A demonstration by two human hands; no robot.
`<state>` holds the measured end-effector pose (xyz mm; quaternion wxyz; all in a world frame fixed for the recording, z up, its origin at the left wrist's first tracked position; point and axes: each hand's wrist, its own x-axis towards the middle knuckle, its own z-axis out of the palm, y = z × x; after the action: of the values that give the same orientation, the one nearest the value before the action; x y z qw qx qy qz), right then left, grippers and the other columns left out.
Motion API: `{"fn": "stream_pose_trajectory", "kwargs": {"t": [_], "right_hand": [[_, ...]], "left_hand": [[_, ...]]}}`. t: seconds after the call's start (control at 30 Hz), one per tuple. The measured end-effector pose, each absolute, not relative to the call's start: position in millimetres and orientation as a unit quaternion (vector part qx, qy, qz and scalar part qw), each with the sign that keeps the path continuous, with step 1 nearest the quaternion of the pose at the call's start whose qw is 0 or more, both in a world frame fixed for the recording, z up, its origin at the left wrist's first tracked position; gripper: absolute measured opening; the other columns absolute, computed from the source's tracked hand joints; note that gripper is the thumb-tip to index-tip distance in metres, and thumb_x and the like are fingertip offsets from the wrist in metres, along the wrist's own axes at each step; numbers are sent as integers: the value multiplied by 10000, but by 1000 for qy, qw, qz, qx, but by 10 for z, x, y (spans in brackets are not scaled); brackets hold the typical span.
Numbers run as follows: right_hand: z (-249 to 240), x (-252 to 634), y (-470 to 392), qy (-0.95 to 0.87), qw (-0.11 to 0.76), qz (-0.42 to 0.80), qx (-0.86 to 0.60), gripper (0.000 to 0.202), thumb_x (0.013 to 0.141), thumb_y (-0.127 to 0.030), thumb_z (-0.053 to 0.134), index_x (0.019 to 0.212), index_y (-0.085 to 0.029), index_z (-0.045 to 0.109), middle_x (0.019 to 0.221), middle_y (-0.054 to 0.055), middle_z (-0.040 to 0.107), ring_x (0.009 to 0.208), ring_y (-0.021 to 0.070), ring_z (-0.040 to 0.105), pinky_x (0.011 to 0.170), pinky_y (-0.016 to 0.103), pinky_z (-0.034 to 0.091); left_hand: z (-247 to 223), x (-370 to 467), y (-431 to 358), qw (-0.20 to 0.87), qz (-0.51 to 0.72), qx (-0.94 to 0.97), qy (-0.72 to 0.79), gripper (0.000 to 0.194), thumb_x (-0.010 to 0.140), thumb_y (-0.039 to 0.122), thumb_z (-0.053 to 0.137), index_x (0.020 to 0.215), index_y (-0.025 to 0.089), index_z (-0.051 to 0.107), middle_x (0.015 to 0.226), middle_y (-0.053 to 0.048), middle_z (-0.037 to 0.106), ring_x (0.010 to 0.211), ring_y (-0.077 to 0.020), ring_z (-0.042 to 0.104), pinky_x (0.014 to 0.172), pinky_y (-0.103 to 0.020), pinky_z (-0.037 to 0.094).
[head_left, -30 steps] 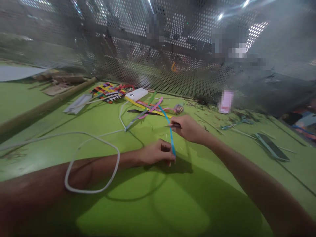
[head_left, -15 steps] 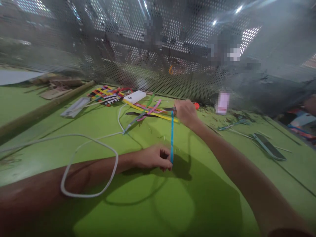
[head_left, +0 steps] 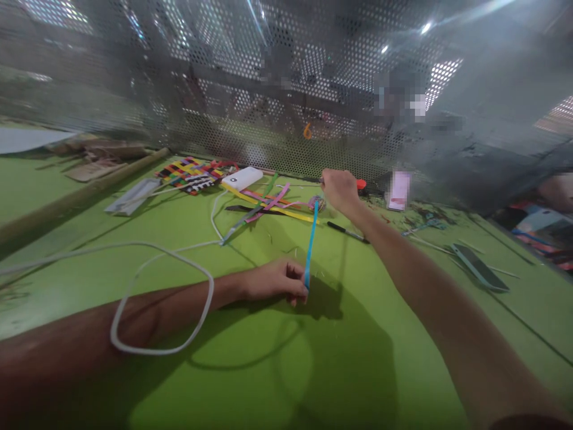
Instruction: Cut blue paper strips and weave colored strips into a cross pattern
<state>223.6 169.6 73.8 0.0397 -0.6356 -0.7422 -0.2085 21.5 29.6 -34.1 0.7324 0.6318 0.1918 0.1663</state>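
My left hand (head_left: pixel 280 282) is closed in a pinch on the lower end of a narrow blue strip (head_left: pixel 311 245). The strip slants up to a small round multicoloured bundle (head_left: pixel 319 205), which partly shows behind its top end. Past that bundle, my right hand (head_left: pixel 341 190) is closed near the mesh; something small and greyish shows at its fingertips, too hidden to name. Below it on the green table lies a slim tool with a black end (head_left: pixel 336 227), partly beside my forearm. Crossed coloured strips (head_left: pixel 268 206) lie left of the bundle.
A white power bank (head_left: pixel 243 178) with a looping white cable (head_left: pixel 209 298) lies left, by a colourful woven piece (head_left: pixel 192 174) and a pale tray (head_left: pixel 134 196). Perforated mesh (head_left: pixel 286 119) stands behind. A bamboo pole (head_left: pixel 85 197) and a phone-like slab (head_left: pixel 481 267) lie at the sides.
My right hand has moved up and away from the blue strip's top. The dark blade that stuck out by it no longer shows there; the bundle and slim tool are now visible.
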Motion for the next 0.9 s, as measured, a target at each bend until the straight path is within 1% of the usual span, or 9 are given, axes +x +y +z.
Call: {"fn": "stream_pose_trajectory", "kwargs": {"t": [0.13,0.27,0.33,0.43,0.47,0.57,0.7,0.8,0.9], "right_hand": [[828,2217,1779,-743,36,-199,-638,268,1023,-154,462,1164,-57,669,1118,199,731,1047,267,665,930,405,457],[869,2197,1914,-730,35,-177,-659,291,1032,-349,581,1197,-122,658,1184,107,698,1091,223,663,1002,455,510],[878,2229,2007,-720,39,-161,-674,307,1033,-359,580,1211,-120,652,1211,117,686,1106,227,658,1006,461,509],[900,2358,2127,-709,48,-128,-692,312,1052,-258,475,1177,-49,670,1184,219,694,1091,273,652,956,415,482],[912,2415,2153,-711,48,-111,-693,323,1049,-259,462,1135,-47,690,1146,228,705,1059,278,655,925,388,477],[958,2574,2178,-736,31,-49,-675,306,1015,-339,533,993,-112,737,968,153,737,907,239,651,811,320,474],[991,2653,2164,-770,-1,12,-638,248,939,-386,625,906,-174,749,815,85,717,752,205,608,674,310,470],[961,2608,2195,-783,-24,29,-621,174,886,-334,668,799,-200,737,754,67,697,687,191,583,618,307,446],[907,2527,2262,-790,-44,22,-611,161,848,-283,697,710,-201,708,675,45,662,638,174,552,605,301,415]], "left_hand": [[-377,223,336,734,172,630,187,180,724,294,737,650,139,682,615,-11,650,534,-90,542,560,-217,409],[-365,212,317,732,177,632,183,172,719,288,735,642,144,681,599,0,638,529,-85,523,551,-208,402],[-346,203,288,727,150,648,171,166,708,271,745,633,139,676,576,11,617,517,-79,501,530,-203,375],[-332,207,261,733,114,654,151,173,682,259,774,620,138,667,556,20,599,510,-80,502,520,-205,367],[-333,214,262,740,123,642,157,178,678,271,777,623,140,671,565,16,612,516,-83,516,531,-207,382],[-331,236,288,762,169,596,188,194,692,323,761,645,143,705,597,-6,657,529,-91,549,561,-215,423],[-301,231,298,757,165,603,190,195,759,325,740,705,137,746,599,-8,660,559,-90,576,590,-209,429],[-294,220,291,752,173,606,193,196,775,323,743,722,135,749,624,-11,673,576,-92,593,603,-209,438],[-317,228,298,753,166,611,179,193,775,323,751,727,136,739,634,-7,675,587,-95,596,626,-219,451]]}}
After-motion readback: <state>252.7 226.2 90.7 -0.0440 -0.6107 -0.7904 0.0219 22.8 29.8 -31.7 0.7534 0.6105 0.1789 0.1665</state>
